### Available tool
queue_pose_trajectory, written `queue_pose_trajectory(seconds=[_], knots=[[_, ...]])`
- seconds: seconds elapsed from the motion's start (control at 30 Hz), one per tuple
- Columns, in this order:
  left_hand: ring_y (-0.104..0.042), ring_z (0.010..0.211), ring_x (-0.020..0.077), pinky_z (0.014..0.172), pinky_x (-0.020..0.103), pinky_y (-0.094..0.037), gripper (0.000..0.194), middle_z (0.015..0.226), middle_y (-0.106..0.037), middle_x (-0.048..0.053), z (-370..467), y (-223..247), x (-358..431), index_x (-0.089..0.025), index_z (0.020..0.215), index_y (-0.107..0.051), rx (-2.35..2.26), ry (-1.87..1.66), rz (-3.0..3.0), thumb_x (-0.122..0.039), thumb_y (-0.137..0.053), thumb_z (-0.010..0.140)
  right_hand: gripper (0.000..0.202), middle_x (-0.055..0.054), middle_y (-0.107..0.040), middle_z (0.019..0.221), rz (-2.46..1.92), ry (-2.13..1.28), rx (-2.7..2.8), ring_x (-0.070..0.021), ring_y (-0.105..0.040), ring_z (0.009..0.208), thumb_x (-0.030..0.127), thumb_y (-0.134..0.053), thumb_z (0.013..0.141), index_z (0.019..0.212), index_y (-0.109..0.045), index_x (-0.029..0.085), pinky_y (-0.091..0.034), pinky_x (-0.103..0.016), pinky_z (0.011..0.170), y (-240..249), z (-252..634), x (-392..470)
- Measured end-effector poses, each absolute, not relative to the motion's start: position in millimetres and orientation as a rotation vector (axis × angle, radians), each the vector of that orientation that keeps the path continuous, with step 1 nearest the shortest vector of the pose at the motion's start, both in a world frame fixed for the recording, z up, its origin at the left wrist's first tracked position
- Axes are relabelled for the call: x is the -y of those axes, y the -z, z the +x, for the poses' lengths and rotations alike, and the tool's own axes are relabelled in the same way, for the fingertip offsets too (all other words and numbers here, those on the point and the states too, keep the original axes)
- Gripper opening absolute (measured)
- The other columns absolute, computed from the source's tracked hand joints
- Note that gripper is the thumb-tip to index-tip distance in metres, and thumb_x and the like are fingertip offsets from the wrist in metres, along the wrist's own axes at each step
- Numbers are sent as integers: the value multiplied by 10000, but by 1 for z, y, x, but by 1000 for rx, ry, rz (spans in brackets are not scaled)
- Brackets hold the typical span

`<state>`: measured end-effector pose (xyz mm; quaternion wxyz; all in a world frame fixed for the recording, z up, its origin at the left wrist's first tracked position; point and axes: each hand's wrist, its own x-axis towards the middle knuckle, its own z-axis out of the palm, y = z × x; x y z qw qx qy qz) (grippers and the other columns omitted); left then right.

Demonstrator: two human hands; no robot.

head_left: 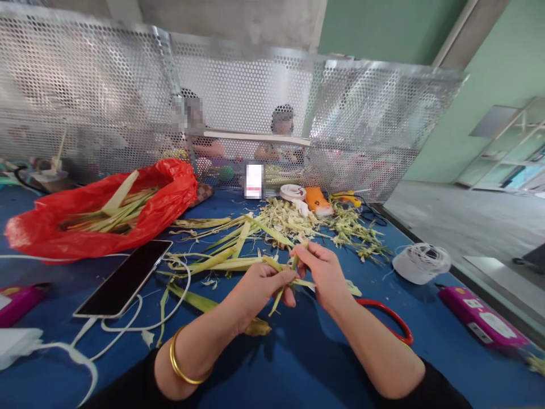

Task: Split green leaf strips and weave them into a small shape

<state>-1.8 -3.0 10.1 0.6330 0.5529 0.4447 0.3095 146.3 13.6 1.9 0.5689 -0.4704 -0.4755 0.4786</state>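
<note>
Behind blue table [306, 363], perforated metal screen [106, 96]

Count: 1 red plastic bag [128, 213], 1 phone [123, 278], 2 magenta cases [481, 318], 1 spool of white string [421, 262], 1 tape roll [292, 192], 2 people behind the mesh screen [361, 113].

Blue table [306, 363] with red bag [97, 210], phone [123, 278], leaf strips [221, 255], string spool [421, 262], pink case [481, 318].
</note>
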Motion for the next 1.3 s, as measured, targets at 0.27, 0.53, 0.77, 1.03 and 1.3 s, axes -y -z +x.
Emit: queue_pose_trajectory(seconds=[0.27,0.53,0.77,1.03,1.3], knots=[[-654,925,232,927,345,-412,373,805,-744,67,-10,-20,-5,-182,957,-701,-950,-1044,862,-477,-666,732,344,15,-550,577,-1219,-846,1105,-145,-509,579,494,-624,772,612,-562,195,-413,-264,581,-7,154,-12],[-529,491,131,527,275,-417,359,643,-681,47,-4,-15,-3,-129,793,-682,-890,-1124,888,-476,-677,700,386,-60,-670,646,-1187,-1263,1436,-210,-601,702,510,-666,735,592,-678,152,-451,-323,730,4,128,6],[-448,430,77,453,237,-366,319,669,-686,61,-1,-6,-5,-103,726,-666,-857,-1112,862,-413,-725,674,363,-26,-611,609,-1126,-1122,1598,-162,-539,635,411,-579,816,563,-638,156,-411,-259,630,-1,125,10],[-499,483,102,457,223,-363,322,641,-652,9,-3,-8,-5,-149,884,-664,-829,-1119,699,-315,-771,629,303,-21,-584,655,-1097,-852,1904,-164,-541,706,285,-524,861,600,-627,171,-396,-254,668,3,129,7],[-654,730,190,775,341,-483,269,736,-720,45,-7,-19,-3,-193,953,-672,-851,-1107,760,-406,-606,803,421,-25,-575,604,-1276,-887,1534,-171,-511,624,509,-506,855,596,-570,183,-384,-264,599,-1,139,2]])
